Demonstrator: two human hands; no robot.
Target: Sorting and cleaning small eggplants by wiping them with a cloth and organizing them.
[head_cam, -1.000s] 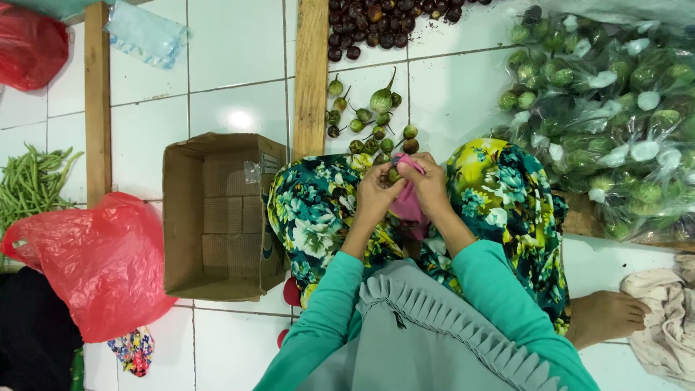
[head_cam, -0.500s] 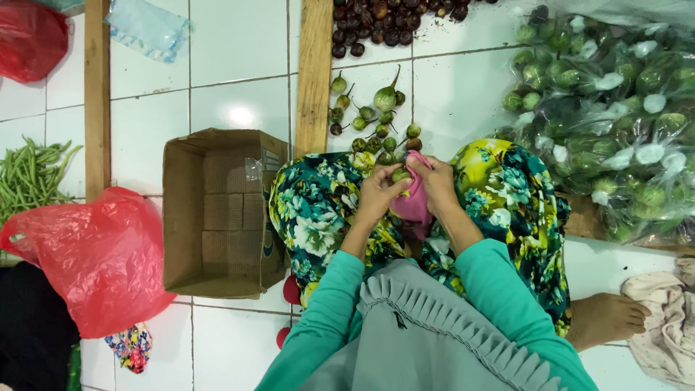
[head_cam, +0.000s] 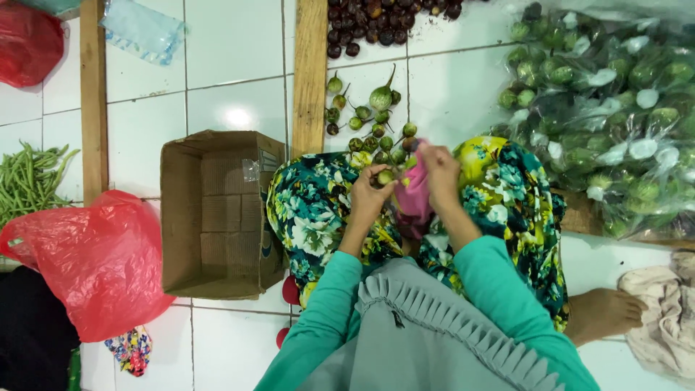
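I sit on a white tiled floor with a floral skirt (head_cam: 318, 210) over my knees. My left hand (head_cam: 369, 194) holds a small round green eggplant (head_cam: 386, 176) at its fingertips. My right hand (head_cam: 438, 174) grips the rim of a pink plastic bag (head_cam: 413, 201) that hangs between my knees. The two hands are close together, almost touching. Just beyond them, several small green eggplants (head_cam: 365, 116) with stems lie loose on the tiles.
An open cardboard box (head_cam: 217, 213) lies on its side at my left. A red plastic bag (head_cam: 90, 261) and green beans (head_cam: 29, 177) are further left. Clear bags of green eggplants (head_cam: 615, 108) fill the right. Dark round fruits (head_cam: 376, 22) lie at the top. A wooden plank (head_cam: 310, 72) runs ahead.
Both hands stay at the pink bag, fingers shifting slightly. The view has tilted a little, so the loose eggplants show more fully.
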